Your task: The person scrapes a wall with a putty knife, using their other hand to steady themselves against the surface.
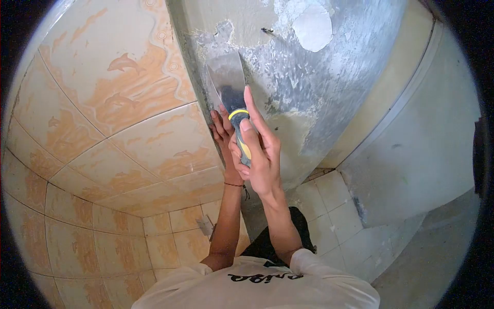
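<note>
White shirt point(257, 288) at bottom centre, with both arms reaching up into mid-frame. The right hand point(260, 154) is closed round the handle of a putty knife point(229, 85), forefinger stretched up along it. The blade lies on the grey plaster wall point(309, 87), just above centre, beside the corner. The left hand point(222, 131) is half hidden behind it, fingers flat and spread against the corner edge, holding nothing. There is a cord bracelet point(235, 184) on that wrist.

Judged step: working the blade over the plaster. It likely goes best with the blade at a low angle, steady forefinger pressure and short strokes away from the left fingers.

Orange patterned tiles point(118, 129) fill the left, so the corner gives the blade little room. A white patch point(313, 27) sits upper centre, pale floor tiles point(329, 206) lower right.
</note>
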